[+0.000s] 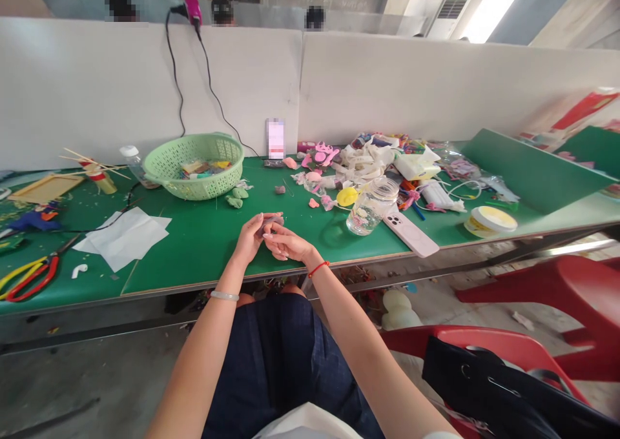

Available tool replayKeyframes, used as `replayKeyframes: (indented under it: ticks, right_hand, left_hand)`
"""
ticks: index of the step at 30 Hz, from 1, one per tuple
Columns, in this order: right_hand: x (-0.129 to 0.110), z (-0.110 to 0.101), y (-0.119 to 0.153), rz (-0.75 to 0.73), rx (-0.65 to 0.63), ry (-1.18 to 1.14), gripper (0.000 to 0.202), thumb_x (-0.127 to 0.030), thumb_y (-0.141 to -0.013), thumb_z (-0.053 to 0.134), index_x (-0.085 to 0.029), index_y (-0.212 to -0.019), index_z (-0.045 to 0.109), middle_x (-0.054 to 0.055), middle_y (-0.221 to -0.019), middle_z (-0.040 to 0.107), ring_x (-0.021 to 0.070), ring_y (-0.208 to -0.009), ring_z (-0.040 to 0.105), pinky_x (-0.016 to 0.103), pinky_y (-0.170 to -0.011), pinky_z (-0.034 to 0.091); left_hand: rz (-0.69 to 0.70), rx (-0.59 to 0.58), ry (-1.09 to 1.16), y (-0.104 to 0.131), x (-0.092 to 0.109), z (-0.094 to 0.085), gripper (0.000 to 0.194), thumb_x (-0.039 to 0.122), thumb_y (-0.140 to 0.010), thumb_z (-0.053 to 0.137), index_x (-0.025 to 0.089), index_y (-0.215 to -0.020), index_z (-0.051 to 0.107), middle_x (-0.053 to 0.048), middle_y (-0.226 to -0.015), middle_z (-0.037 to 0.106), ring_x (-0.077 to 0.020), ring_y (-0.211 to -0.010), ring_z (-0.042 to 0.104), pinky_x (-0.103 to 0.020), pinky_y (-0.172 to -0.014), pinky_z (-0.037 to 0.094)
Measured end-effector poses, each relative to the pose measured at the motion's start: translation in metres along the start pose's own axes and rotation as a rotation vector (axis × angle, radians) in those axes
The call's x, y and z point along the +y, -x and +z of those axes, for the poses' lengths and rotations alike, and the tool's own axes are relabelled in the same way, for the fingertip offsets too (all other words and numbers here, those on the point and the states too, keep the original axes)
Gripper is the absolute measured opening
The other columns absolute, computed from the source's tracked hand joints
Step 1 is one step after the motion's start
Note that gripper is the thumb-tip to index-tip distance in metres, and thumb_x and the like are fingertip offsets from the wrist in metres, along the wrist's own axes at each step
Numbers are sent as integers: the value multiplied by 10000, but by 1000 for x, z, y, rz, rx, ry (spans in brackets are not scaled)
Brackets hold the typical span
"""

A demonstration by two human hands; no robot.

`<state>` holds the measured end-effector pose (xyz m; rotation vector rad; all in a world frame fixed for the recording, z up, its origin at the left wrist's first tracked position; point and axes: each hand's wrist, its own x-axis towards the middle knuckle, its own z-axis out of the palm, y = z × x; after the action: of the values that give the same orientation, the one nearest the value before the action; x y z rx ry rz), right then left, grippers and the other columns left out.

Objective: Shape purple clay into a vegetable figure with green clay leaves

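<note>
Toward the left end of the green desk (194,248) lay a red-handled tool (52,269), a white earbud (79,270) and some white paper sheets (128,239). Next came a pale green basket (201,190) by the partition (232,84), with dull green lumps (237,200) just beside it. Near the front edge, the left hand (249,237) had its fingers curled around a small greyish-mauve lump (272,221). That lump sat between the two hands — partly hidden by the fingers. The right hand (290,242) met it from the other side, thumb and forefinger close together at the near face, the remaining fingers loosely bent; whether they pinched it, I could not tell. Behind the hands, a mauve piece (279,190) rested on the desk — apart from all the fingers. Farther right stood a clear jar (371,210), then a pale pink phone (411,234) and a round tub (491,221) with a yellow top.
</note>
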<state>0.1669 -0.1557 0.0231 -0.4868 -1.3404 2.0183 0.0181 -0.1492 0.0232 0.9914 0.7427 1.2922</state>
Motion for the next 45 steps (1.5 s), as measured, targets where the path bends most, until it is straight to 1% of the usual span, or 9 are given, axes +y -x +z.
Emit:
replayKeyframes:
  ticks: [4, 7, 14, 17, 23, 28, 36, 42, 45]
  right_hand:
    - [2, -1, -1, -21, 9, -4, 449, -444, -893, 796, -268, -918, 383, -162, -509, 407, 51, -354, 277, 161, -367, 268]
    - [3, -1, 0, -38, -2, -10, 455, -454, -876, 807, -265, -903, 393, -161, -490, 408, 50, -359, 252, 159, -363, 262]
    - [3, -1, 1, -47, 15, -12, 420, -439, -899, 783, -258, -889, 405, -144, -503, 438, 54, -374, 279, 162, -371, 273]
    - [2, -1, 1, -60, -7, -18, 439, -433, -884, 802, -257, -884, 401, -147, -497, 441, 55, -376, 286, 159, -381, 286]
    - [0, -2, 0, -46, -29, -45, 521, -485, -813, 854, -256, -879, 390, -155, -491, 458, 49, -365, 260, 161, -369, 280]
    - [0, -2, -1, -68, -8, -51, 520, -523, -836, 837, -256, -905, 396, -158, -502, 463, 51, -352, 290, 164, -366, 268]
    - [1, -1, 1, -74, 21, -55, 501, -532, -844, 825, -255, -966, 425, -151, -527, 489, 61, -370, 302, 172, -369, 287]
    - [0, -2, 1, -92, 5, -62, 506, -535, -833, 842, -248, -951, 442, -151, -515, 490, 57, -364, 295, 169, -361, 296]
    - [1, -3, 0, -89, -3, -61, 489, -520, -842, 838, -244, -916, 442, -149, -505, 474, 53, -359, 290, 169, -359, 294]
  left_hand:
    - [-8, -18, 8, 1, 1, 1, 497, 606, -734, 900, 180, -978, 824, -134, -1174, 829, -313, -1156, 759, -425, -1039, 551]
    - [-2, -6, 4, 1, 1, 2, 486, 600, -719, 918, 182, -946, 819, -126, -1145, 835, -310, -1149, 762, -431, -1050, 547]
    - [-6, -26, -4, 3, 2, 3, 488, 591, -711, 935, 175, -940, 823, -149, -1198, 823, -330, -1169, 760, -456, -1061, 545]
    - [11, -26, 3, 4, 2, 4, 490, 592, -723, 929, 174, -960, 833, -145, -1199, 824, -326, -1176, 758, -453, -1091, 532]
    - [12, -8, 79, 0, -2, -1, 563, 625, -701, 933, 202, -1065, 857, -115, -1201, 831, -315, -1165, 764, -442, -1099, 533]
    - [21, -15, 111, -3, -5, -5, 533, 606, -709, 934, 207, -1055, 865, -105, -1185, 837, -310, -1195, 756, -433, -1143, 507]
    - [18, -53, 62, 1, -1, -1, 484, 575, -736, 919, 181, -1012, 869, -129, -1191, 832, -319, -1163, 766, -401, -1049, 555]
    - [11, -69, 75, 0, -2, -2, 464, 551, -777, 891, 163, -1030, 863, -138, -1207, 826, -331, -1183, 756, -417, -1057, 552]
    - [6, -29, 124, -2, -5, -5, 458, 544, -803, 871, 172, -1069, 855, -121, -1199, 830, -314, -1189, 756, -416, -1082, 543]
